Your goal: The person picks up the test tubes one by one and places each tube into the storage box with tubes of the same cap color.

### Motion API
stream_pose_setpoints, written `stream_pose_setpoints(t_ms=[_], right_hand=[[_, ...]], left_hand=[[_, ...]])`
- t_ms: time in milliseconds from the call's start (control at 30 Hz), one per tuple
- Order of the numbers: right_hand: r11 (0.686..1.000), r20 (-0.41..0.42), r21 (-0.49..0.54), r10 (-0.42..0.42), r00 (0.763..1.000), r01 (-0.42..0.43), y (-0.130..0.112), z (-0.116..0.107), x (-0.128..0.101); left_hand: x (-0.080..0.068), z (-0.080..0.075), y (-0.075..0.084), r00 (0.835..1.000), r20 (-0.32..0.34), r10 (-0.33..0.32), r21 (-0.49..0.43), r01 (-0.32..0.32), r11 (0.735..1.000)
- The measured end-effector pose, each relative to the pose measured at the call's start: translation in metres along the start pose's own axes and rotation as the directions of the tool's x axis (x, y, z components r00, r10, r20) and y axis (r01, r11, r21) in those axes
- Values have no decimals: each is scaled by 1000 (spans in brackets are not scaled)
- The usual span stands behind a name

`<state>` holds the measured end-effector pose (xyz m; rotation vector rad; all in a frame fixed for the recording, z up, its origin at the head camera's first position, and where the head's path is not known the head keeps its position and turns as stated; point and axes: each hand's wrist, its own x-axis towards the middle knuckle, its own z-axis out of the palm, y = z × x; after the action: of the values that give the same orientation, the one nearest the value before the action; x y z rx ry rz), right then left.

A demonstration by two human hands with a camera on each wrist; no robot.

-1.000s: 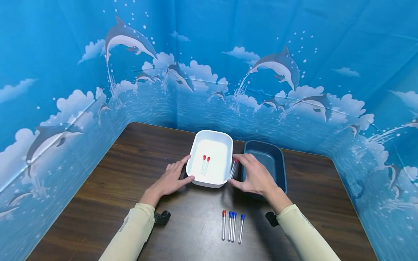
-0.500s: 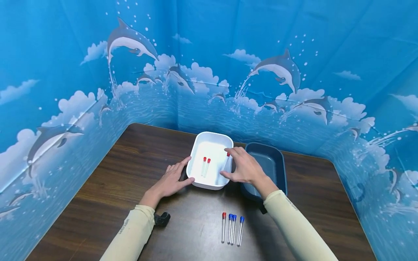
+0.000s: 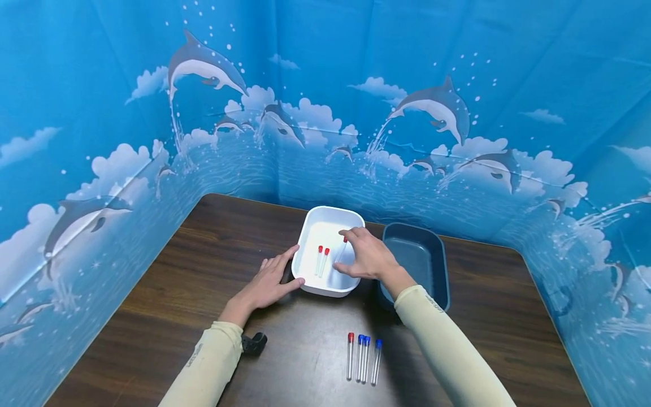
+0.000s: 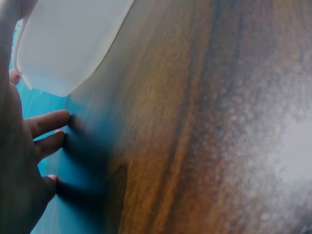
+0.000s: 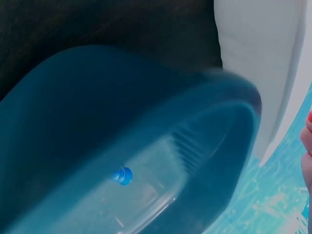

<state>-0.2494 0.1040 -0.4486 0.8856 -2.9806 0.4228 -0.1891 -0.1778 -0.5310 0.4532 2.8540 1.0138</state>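
A white tray stands mid-table with two red-capped tubes lying inside. My right hand hovers over the tray's right half and pinches a third red-capped tube, tilted with its cap away from me. Fingers straight, my left hand rests against the tray's left wall, thumb at the front corner. In the left wrist view the white tray lies just past my fingers. Next to it on the right is a dark blue tray.
Near the front edge lie one red-capped tube and three blue-capped tubes side by side. A small black object sits by my left sleeve. The right wrist view shows a blue-capped tube inside the blue tray. A blue dolphin-print backdrop surrounds the table.
My right hand has carried the red-capped tube leftward, from the gap between the two trays to over the white tray. My left hand has stayed at the tray's side.
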Motion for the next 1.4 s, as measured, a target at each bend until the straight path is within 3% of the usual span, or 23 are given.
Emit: stream_pose_setpoints(t_ms=[667, 1400], right_hand=[[998, 113, -51, 35, 993, -29, -11, 24, 17], [994, 154, -87, 73, 985, -60, -14, 43, 20]], left_hand=[[-3, 0, 1, 1000, 3, -13, -15, 13, 1000], [1, -1, 0, 1000, -5, 20, -4, -20, 1000]])
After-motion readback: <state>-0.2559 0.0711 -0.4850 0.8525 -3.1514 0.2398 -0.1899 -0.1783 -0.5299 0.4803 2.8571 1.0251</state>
